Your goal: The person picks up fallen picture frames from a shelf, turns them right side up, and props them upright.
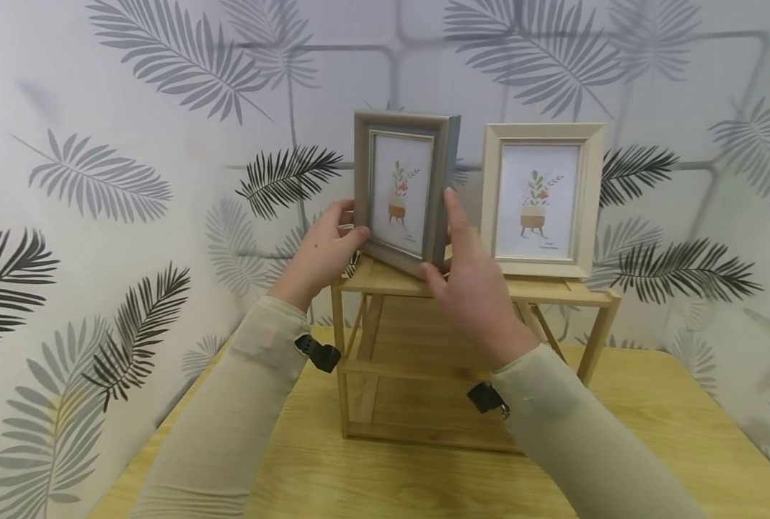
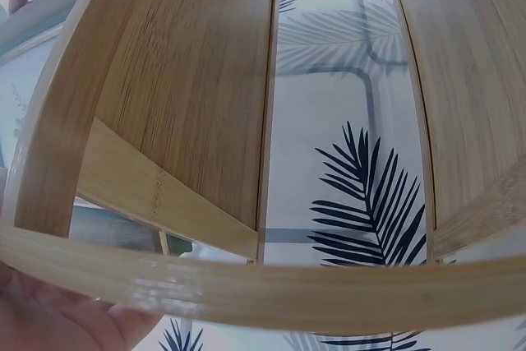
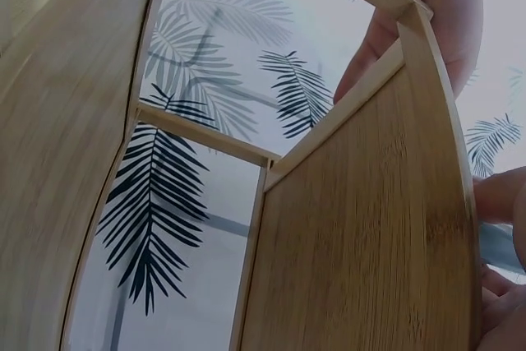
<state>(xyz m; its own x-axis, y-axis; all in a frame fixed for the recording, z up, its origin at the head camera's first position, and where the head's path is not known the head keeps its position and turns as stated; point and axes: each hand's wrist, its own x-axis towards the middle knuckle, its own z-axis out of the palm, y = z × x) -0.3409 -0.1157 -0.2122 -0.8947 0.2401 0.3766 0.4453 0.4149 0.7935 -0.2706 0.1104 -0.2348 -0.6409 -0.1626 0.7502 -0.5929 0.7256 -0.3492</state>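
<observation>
A grey picture frame (image 1: 401, 189) with a potted-plant print is held between both hands over the left part of a bamboo shelf's top (image 1: 593, 294). It is turned a little to the left and tilted. My left hand (image 1: 342, 232) grips its left edge, fingers curled round it. My right hand (image 1: 458, 252) holds its right side, with the index finger up along the edge and the thumb at the lower corner. Whether the frame touches the shelf I cannot tell. In the wrist views I look up through the shelf (image 2: 189, 121) (image 3: 370, 228); fingers (image 3: 448, 6) show past its edge.
A cream frame (image 1: 542, 198) with the same print stands upright on the right half of the shelf top. The shelf stands on a wooden table (image 1: 657, 432) against a wall with leaf-pattern paper (image 1: 132, 108). The wall also closes in the left and right sides.
</observation>
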